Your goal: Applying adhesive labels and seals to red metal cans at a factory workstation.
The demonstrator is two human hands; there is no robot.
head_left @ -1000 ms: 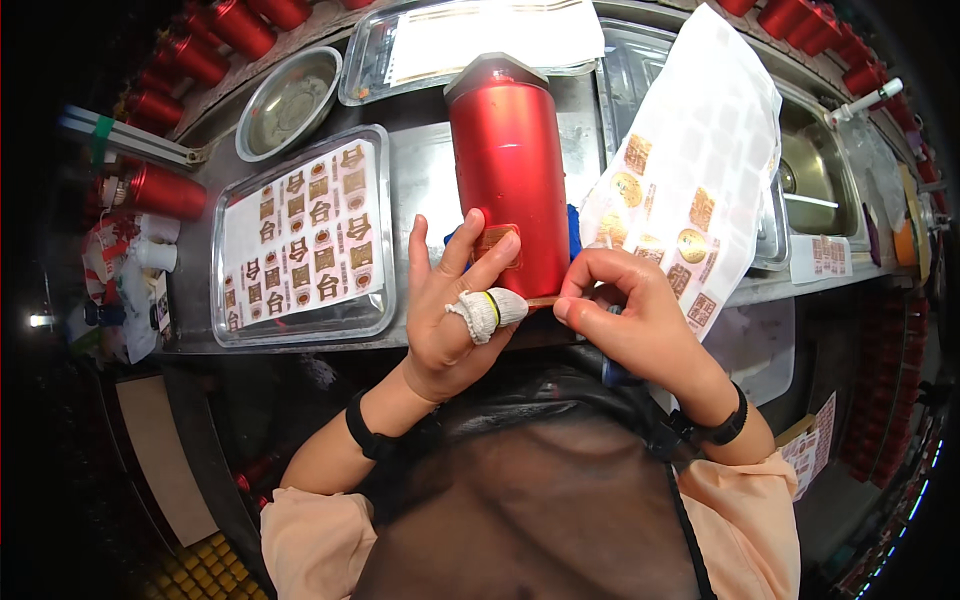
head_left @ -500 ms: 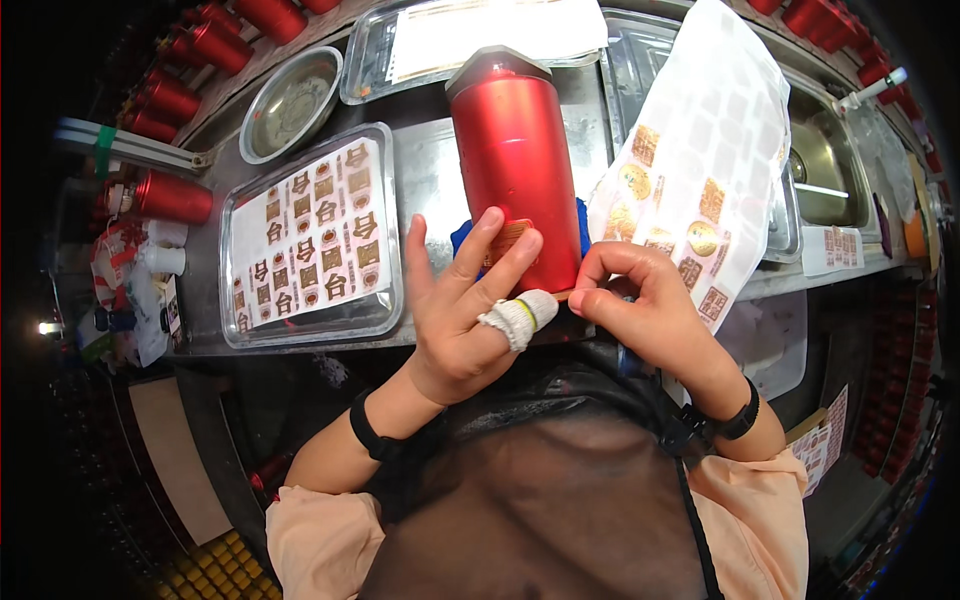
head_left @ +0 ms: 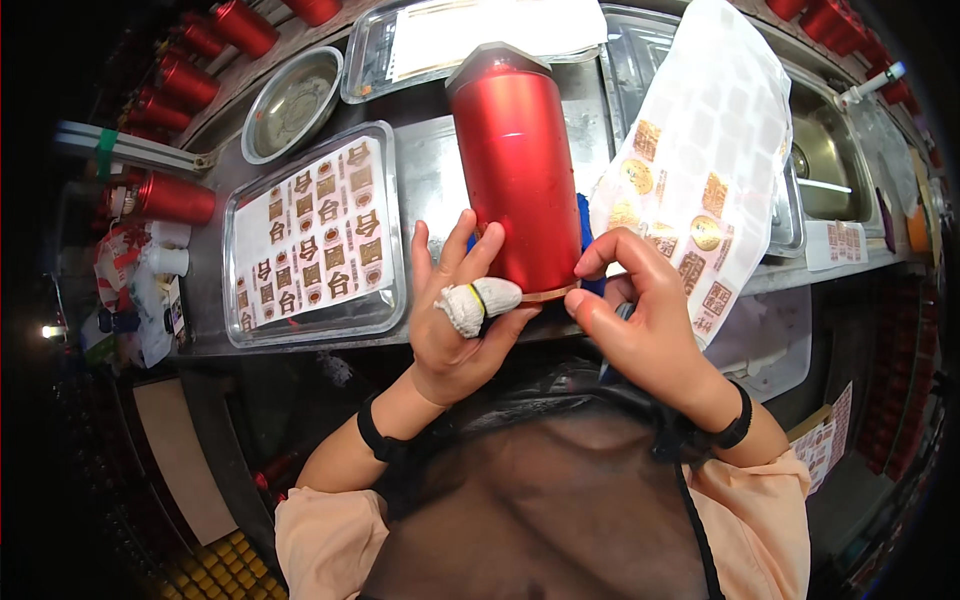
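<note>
A glossy red bottle (head_left: 515,170) with a dark faceted end lies on its side, its base pointing toward me. A bit of blue (head_left: 584,215) shows behind it, mostly hidden. My left hand (head_left: 455,315) rests on the bottle's lower left side, thumb at the copper-coloured base rim (head_left: 550,295); a white finger cover (head_left: 480,303) with a yellow band is on one finger. At the rim's right edge, my right hand (head_left: 645,310) has thumb and forefinger bent against the base. Whether a small piece is between those fingertips cannot be seen.
Left, a clear tray (head_left: 385,310) holds a sheet of gold and brown stickers (head_left: 310,240). A partly used sticker sheet (head_left: 700,130) lies on the right, beside a sink (head_left: 835,200). Behind are a metal bowl (head_left: 290,105) and several red bottles (head_left: 190,80).
The bottle has turned, and the small sticker on its side near the base is out of sight. My left fingers have slid left and down along it; my right thumb and forefinger have parted slightly.
</note>
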